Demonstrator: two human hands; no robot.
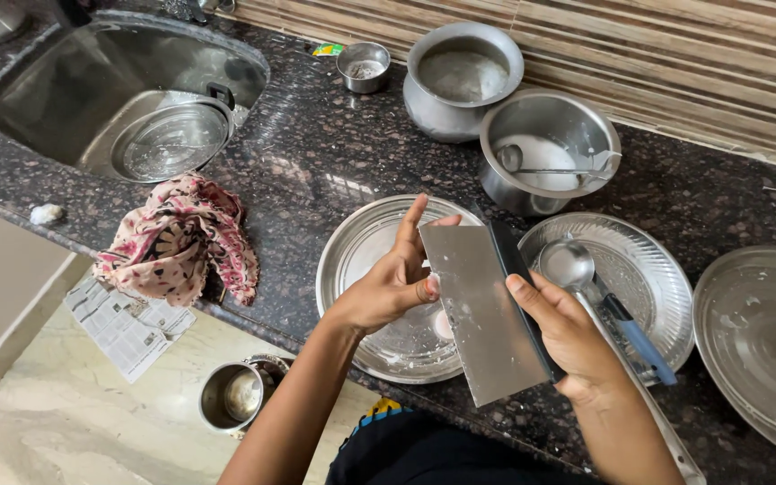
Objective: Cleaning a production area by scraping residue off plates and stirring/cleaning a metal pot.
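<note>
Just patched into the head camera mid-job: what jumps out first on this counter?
Dead centre, both hands hold a flat steel scraper blade over a steel plate: the left hand at its upper left edge, the right hand at its dark spine. Behind sit two steel pots, and at the counter's left edge, below the sink, lies a crumpled pink patterned cloth.

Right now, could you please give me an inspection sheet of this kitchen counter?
Surface: dark speckled stone counter, with a sink at its left.
Job's things: flat steel scraper blade with a black handle edge, held over a steel plate.
Clutter: patterned cloth, round pot, small bowl, pot with a ladle, spoon on a second plate.
Grip: left hand and right hand both hold the blade.
Cables: nothing seen.
Surroundings: newspaper and a steel container on the floor.
</note>
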